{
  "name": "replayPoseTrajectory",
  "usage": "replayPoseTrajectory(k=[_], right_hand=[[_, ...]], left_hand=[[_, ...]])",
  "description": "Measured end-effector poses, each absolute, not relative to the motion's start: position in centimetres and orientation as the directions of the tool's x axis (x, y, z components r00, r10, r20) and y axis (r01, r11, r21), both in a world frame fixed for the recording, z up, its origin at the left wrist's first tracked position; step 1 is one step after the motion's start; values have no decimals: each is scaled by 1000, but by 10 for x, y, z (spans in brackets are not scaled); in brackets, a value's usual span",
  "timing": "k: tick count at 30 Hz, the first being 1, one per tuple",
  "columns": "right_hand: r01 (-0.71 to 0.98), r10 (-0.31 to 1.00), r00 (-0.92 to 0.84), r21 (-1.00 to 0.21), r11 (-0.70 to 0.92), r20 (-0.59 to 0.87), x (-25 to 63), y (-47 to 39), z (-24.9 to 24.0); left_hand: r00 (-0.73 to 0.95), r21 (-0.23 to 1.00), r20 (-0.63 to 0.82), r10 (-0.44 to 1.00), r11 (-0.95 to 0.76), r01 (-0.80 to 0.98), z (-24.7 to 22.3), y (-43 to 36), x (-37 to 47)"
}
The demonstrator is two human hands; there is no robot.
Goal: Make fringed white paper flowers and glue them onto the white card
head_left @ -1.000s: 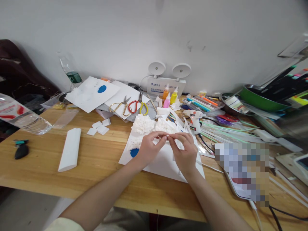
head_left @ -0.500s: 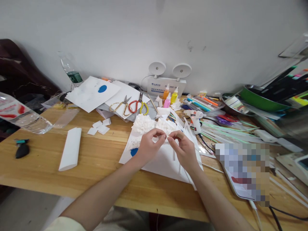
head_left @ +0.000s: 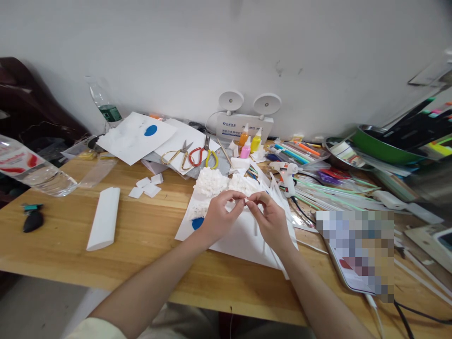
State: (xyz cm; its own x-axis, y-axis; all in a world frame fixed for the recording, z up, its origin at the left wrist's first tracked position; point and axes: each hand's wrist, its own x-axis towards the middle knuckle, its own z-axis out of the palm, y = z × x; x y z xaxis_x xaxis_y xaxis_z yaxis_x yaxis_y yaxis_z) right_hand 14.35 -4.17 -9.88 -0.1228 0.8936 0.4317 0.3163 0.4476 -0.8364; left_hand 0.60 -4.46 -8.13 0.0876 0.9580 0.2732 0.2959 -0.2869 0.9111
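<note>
My left hand and my right hand meet fingertip to fingertip over a white sheet of paper. Both are closed in a pinch on something small and whitish, too small to name. Behind the fingers lie clumps of crumbly white material, partly covered by the hands. A blue patch shows on the sheet beside my left wrist. Thin white strips lie under and beside my right hand.
Behind the sheet are gold-handled scissors, pliers, small paint bottles and a glue gun. A propped phone stands right. Left are a folded white paper piece, paper squares and a water bottle.
Both hands stay pinched together in nearly the same place. My left fingertips have shifted very slightly to the right. Nothing else has visibly moved.
</note>
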Motion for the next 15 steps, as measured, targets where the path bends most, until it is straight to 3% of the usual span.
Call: replayPoseTrajectory(k=[15], right_hand=[[511,779,16,-675,532,626,138,-47,-98]], left_hand=[[72,866,348,935,-350,356,-85,-44,5]])
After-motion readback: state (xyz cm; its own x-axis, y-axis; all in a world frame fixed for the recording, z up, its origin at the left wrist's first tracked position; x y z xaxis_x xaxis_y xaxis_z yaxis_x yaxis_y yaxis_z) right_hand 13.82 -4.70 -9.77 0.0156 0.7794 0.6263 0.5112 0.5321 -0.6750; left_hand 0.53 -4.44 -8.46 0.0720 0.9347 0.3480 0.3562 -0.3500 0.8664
